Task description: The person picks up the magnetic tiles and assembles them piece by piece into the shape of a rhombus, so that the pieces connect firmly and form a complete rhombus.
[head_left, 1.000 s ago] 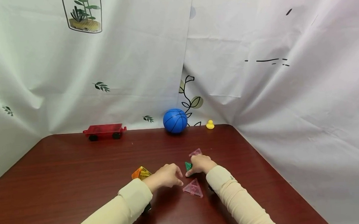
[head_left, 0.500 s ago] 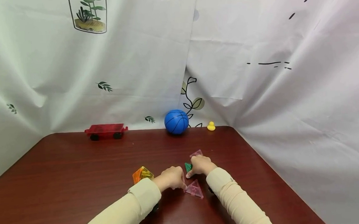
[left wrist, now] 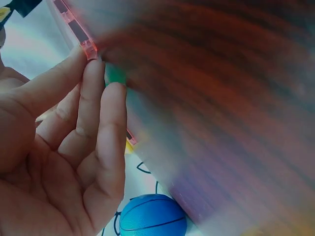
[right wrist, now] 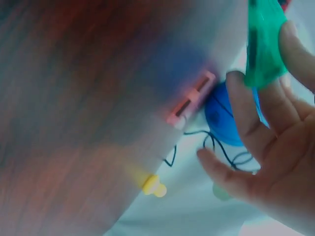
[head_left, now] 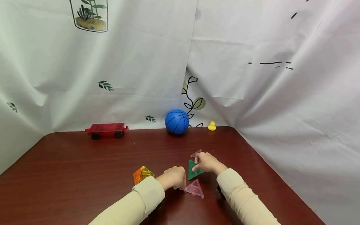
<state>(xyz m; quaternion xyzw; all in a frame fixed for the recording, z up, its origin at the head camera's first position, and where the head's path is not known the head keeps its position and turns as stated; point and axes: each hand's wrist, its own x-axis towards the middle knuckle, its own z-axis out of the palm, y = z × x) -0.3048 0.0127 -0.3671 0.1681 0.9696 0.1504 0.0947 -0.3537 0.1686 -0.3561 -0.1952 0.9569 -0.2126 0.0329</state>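
Observation:
My left hand pinches one corner of a translucent pink triangular magnetic tile between thumb and fingertips. In the left wrist view that tile appears edge-on at the fingertips. To its right, my right hand holds a green triangular magnetic tile between thumb and fingers. The right wrist view shows the green tile raised off the table. A second pink triangular tile lies just beyond the right hand, partly covered by it. The right little finger extends away from the green tile.
An orange and yellow piece built of tiles sits left of the left hand, partly behind the wrist. Along the table's far edge stand a red wheeled car base, a blue ball and a yellow duck. White printed cloth hangs behind.
The left hand has moved right and taken hold of the near pink tile's corner. The right hand has lifted the green tile, which now shows more of its face.

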